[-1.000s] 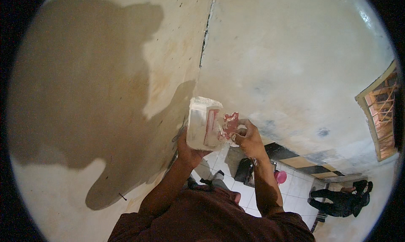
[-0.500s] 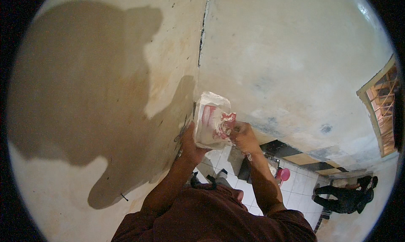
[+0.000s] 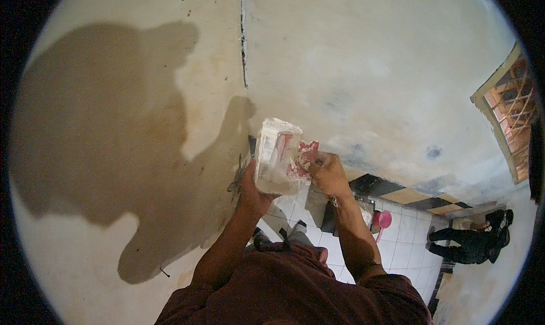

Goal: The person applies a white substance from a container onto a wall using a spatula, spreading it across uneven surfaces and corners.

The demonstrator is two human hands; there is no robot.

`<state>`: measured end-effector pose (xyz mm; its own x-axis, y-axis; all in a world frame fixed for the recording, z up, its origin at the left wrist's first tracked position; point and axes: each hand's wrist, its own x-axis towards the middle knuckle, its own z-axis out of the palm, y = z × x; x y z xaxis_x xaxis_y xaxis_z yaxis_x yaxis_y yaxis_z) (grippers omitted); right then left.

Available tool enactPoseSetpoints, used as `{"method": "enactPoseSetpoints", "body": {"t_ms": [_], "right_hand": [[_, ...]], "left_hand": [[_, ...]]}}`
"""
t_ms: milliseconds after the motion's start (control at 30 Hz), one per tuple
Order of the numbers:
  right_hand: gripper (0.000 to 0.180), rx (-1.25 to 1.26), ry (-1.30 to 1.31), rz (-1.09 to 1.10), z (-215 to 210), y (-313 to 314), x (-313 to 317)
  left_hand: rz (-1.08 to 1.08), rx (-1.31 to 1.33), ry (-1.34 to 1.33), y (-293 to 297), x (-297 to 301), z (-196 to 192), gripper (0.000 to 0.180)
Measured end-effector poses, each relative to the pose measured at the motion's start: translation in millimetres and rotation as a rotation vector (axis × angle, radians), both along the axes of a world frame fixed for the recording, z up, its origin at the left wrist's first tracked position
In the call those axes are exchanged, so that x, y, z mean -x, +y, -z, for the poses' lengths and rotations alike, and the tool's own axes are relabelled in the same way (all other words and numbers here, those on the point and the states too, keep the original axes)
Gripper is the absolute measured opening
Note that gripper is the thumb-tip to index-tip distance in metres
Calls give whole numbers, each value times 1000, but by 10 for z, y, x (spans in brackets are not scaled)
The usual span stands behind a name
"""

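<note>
My left hand (image 3: 251, 190) is wrapped round the lower left side of a clear plastic tub (image 3: 269, 180), tilted so its inside shows. White paste smears coat the tub's rim and walls. In my right hand (image 3: 330, 176) is a red scraper (image 3: 309, 150) caked with white paste. Its blade lies at the tub's right side, overlapping the opening; whether it touches the wall of the tub I cannot tell. Both hands are in front of my chest, close to the corner of two walls. White paste also marks my right wrist.
A dark crack (image 3: 243, 41) runs down the wall corner. Black and tan tiles (image 3: 392, 195) line the right wall's foot. On the white tiled floor (image 3: 397, 240) is a pink dipper (image 3: 384, 219). A dark-clothed figure (image 3: 468, 244), apparently a person, is at far right, below a window opening (image 3: 511, 109).
The view has shifted, so the corner crack appears further left. The tub and both hands have moved slightly left in the picture. Each hand keeps its hold.
</note>
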<state>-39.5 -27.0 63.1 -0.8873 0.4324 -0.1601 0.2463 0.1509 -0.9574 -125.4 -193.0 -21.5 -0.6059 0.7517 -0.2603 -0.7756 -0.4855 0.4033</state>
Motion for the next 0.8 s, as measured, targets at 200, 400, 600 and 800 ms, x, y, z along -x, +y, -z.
{"method": "enactPoseSetpoints", "body": {"t_ms": [200,400,600,800], "right_hand": [[20,21,49,18,176,156,-99],[21,89,180,-11,287,429,-207],[20,218,209,123,11,800,-578],[17,258,252,172,134,1216,-779]], "left_hand": [[86,77,-10,219,-140,-125,60],[137,23,29,471,-305,-194,59],[193,-82,-66,888,-390,-329,61],[148,-213,-84,1307,-526,-308,63]]}}
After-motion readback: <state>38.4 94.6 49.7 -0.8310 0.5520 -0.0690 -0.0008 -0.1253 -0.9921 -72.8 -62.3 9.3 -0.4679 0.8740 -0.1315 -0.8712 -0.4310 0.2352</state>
